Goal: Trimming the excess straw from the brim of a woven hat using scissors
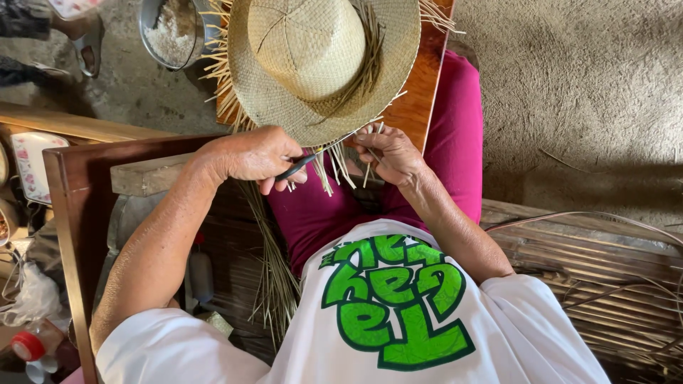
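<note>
The straw hat [324, 60] rests crown-up on a wooden board [416, 99] across the lap, at 12 o'clock from both hands, brim edge within reach. The left hand [249, 155] is closed on dark scissors [299, 167], blades toward the loose straw ends [334, 160]; the right hand [391, 155] pinches those strands, keeping them taut.

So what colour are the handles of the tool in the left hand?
Black. The tool in the left hand shows dark handles, best and only in the head view.

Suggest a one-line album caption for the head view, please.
Left hand trims loose strands with scissors; right hand steadies the straw hat.
</note>
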